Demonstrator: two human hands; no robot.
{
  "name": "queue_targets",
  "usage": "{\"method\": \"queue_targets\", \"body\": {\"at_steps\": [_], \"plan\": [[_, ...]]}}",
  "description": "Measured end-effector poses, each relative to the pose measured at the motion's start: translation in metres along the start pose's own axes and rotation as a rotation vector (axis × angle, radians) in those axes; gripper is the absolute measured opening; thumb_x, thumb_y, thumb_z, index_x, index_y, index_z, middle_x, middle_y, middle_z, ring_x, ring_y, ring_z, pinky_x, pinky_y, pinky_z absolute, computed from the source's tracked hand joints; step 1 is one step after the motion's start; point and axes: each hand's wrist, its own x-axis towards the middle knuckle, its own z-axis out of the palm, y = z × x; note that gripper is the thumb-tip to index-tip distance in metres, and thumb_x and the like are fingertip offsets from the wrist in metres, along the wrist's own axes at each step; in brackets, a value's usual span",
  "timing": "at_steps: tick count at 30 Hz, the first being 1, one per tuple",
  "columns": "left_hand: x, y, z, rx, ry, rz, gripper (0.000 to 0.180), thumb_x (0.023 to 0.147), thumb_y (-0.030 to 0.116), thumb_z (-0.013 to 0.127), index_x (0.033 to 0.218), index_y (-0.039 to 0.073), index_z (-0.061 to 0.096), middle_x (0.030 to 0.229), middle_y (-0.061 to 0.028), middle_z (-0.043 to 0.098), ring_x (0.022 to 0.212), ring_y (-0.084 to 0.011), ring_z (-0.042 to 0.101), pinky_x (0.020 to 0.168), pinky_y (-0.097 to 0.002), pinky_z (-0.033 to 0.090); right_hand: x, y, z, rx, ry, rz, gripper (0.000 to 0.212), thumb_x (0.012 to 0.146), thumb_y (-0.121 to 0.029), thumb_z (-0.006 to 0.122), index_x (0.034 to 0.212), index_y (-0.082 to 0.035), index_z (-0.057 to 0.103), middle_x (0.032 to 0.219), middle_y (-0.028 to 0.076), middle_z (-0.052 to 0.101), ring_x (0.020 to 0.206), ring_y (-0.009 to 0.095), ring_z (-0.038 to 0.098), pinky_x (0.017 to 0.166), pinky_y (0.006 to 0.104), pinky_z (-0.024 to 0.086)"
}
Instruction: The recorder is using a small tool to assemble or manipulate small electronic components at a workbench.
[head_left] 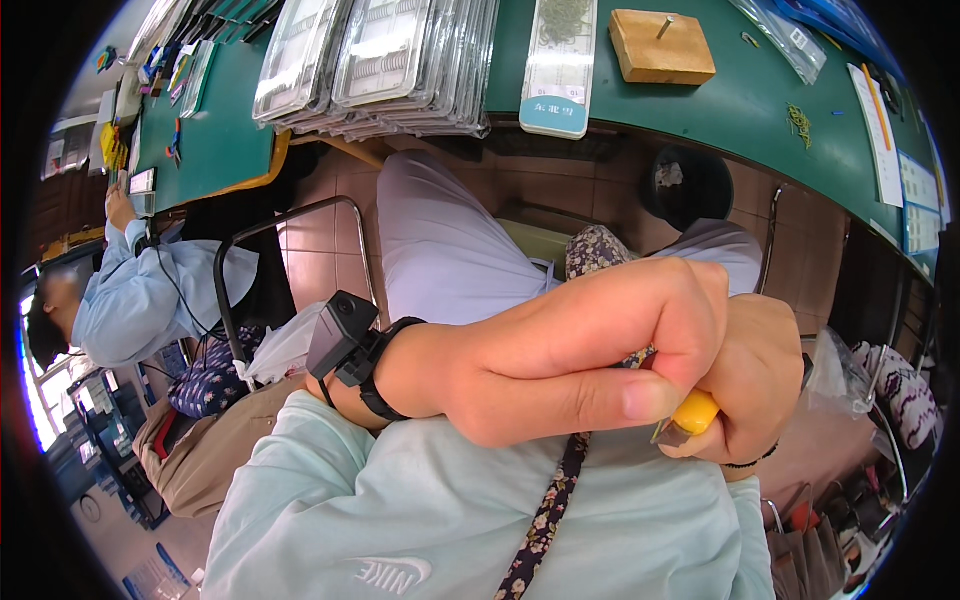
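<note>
Both my hands are raised close in front of my chest, right of the middle. My left hand (590, 350) is closed, its thumb pressed against the curled fingers; what it pinches, if anything, is hidden. Just behind it, my right hand (757, 365) is wrapped round a tool with a rounded yellow end (697, 411). Most of that tool is covered by my fingers, so its kind cannot be made out. A small dark, flat tip (674, 434) shows beside the yellow end, near my left thumb. The two hands overlap in view.
On the green table (760, 110) lie stacked clear plastic trays (385, 60), a long box (557, 75) with small greenish pieces, a wooden block (662, 47) with a nail, and green bits (799, 125). Below stands a black bin (688, 187). A co-worker (165, 290) sits at the left.
</note>
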Motion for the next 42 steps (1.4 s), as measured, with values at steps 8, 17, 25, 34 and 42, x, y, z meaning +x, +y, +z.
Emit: {"method": "queue_targets", "body": {"at_steps": [8,17,25,34,42], "plan": [[-0.0029,-0.0009,-0.0010,0.005,0.013,-0.002,0.009,0.085,0.016,0.052,0.084,0.009,0.048,0.079,-0.0043,0.049,0.068,-0.0148,0.043,0.061,-0.0276,0.035,0.0013,-0.0003,-0.0031,-0.021,-0.066,0.005,0.037,0.069,-0.043,0.070,0.065,-0.009,0.057,0.054,0.003,0.053,0.041,0.019,0.050,0.036,0.0302,0.034],[-0.0060,0.0013,-0.0010,-0.015,0.020,-0.039,0.008,0.085,0.016,0.053,0.083,0.009,0.050,0.079,-0.0047,0.049,0.069,-0.0148,0.043,0.061,-0.0276,0.035,-0.0003,0.0025,-0.0006,0.058,-0.096,-0.014,0.035,0.068,-0.039,0.072,0.065,-0.008,0.058,0.054,0.004,0.054,0.041,0.020,0.051,0.036,0.0294,0.034],[-0.0034,-0.0001,0.0005,-0.010,-0.015,0.013,0.009,0.085,0.017,0.053,0.082,0.009,0.049,0.078,-0.0040,0.050,0.068,-0.0153,0.044,0.061,-0.0279,0.036,-0.0008,0.0025,-0.0021,0.132,-0.107,-0.031,0.035,0.062,-0.037,0.077,0.065,-0.008,0.058,0.052,0.003,0.051,0.040,0.020,0.050,0.036,0.0289,0.033],[-0.0045,0.0018,-0.0006,0.018,-0.026,-0.007,0.009,0.085,0.016,0.053,0.082,0.008,0.050,0.078,-0.0044,0.050,0.069,-0.0165,0.045,0.061,-0.0287,0.035,-0.0007,-0.0025,-0.0001,0.033,-0.060,0.013,0.032,0.067,-0.038,0.072,0.067,-0.009,0.059,0.053,0.003,0.053,0.041,0.021,0.051,0.037,0.0303,0.035],[-0.0006,0.0030,-0.0002,0.000,-0.063,0.003,0.007,0.085,0.014,0.052,0.083,0.008,0.049,0.080,-0.0054,0.050,0.070,-0.0174,0.044,0.063,-0.0304,0.035,-0.0027,0.0005,-0.0008,-0.054,-0.007,-0.018,0.034,0.066,-0.041,0.072,0.065,-0.010,0.058,0.055,0.003,0.054,0.042,0.020,0.051,0.037,0.0295,0.035]]}}
